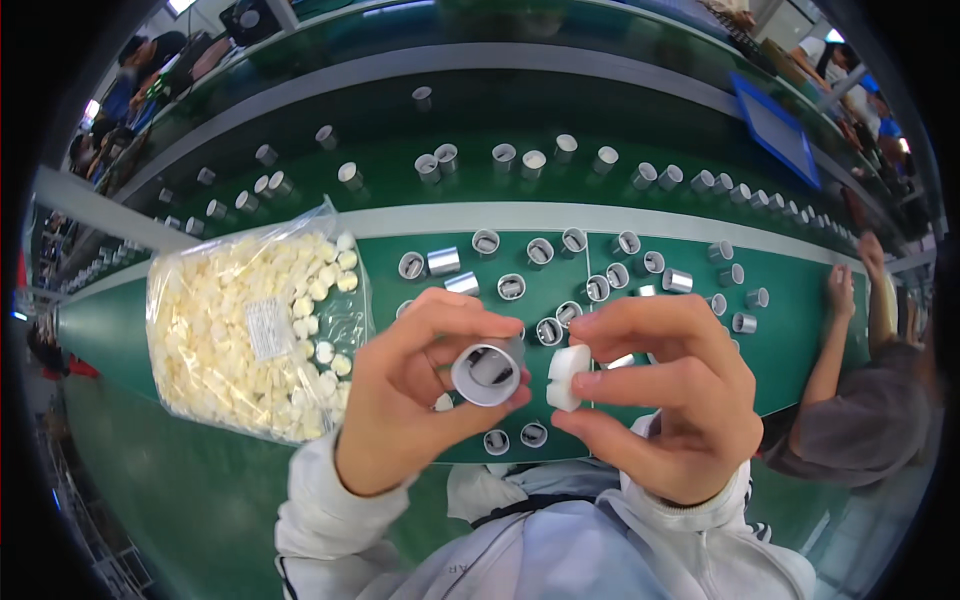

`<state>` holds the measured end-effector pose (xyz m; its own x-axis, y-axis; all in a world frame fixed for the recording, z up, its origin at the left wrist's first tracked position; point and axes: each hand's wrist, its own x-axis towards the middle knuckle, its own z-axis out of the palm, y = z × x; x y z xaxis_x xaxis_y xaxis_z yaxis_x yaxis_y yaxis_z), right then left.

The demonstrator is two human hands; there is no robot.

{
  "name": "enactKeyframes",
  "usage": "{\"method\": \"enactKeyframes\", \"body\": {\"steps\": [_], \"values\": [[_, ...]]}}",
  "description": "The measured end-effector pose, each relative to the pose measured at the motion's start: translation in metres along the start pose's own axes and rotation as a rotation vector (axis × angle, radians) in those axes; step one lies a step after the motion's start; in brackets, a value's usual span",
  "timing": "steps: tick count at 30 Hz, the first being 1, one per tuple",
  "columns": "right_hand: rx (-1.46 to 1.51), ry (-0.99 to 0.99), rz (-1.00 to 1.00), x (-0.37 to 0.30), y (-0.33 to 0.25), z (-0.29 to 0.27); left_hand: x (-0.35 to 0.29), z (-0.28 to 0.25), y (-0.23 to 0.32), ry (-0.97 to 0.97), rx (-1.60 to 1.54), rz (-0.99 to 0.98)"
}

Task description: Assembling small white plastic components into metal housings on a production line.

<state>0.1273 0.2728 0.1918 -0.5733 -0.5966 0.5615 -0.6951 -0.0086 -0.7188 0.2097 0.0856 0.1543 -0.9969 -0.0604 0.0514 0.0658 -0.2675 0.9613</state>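
Note:
My left hand (405,390) grips a small silver metal cup (487,375) with a white rim, its open mouth turned up toward me. Inside it a grey, flat-sided part shows. Just to the right, my right hand (675,395) pinches a white notched foam plug (567,378) between thumb and fingertips. Cup and plug are apart, at about the same height above the green bench (400,245). Beyond my hands stand several like cups (511,287) with grey parts inside, and a few lie on their sides, such as one silver cup (442,262).
At the left lies a large clear bag (220,330) full of white foam plugs, with a pale label. Behind a light rail, rows of cups (428,167) stand on a green strip. A blue tray (775,130) leans at the far right. Another person's arm (825,350) reaches in from the right.

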Motion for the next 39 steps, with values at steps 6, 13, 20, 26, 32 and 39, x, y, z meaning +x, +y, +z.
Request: {"method": "enactKeyframes", "body": {"steps": [6, 13, 20, 26, 32, 39], "values": [[-0.200, -0.012, -0.133, -0.012, -0.027, -0.001, -0.026, 0.044, -0.008, 0.436, 0.286, 0.349], [-0.257, 0.057, -0.184, -0.023, -0.041, 0.007, -0.034, 0.057, -0.015, 0.512, 0.510, 0.590], [-0.311, 0.097, -0.184, -0.029, -0.049, 0.004, -0.036, 0.067, -0.012, 0.499, 0.611, 0.617], [-0.250, 0.056, -0.261, -0.029, -0.044, 0.001, -0.040, 0.068, -0.008, 0.495, 0.618, 0.630], [-0.331, 0.006, -0.226, -0.031, -0.049, 0.002, -0.047, 0.069, -0.007, 0.494, 0.587, 0.575], [-0.315, -0.047, -0.139, -0.033, -0.049, 0.001, -0.051, 0.070, -0.003, 0.507, 0.591, 0.504]]}}
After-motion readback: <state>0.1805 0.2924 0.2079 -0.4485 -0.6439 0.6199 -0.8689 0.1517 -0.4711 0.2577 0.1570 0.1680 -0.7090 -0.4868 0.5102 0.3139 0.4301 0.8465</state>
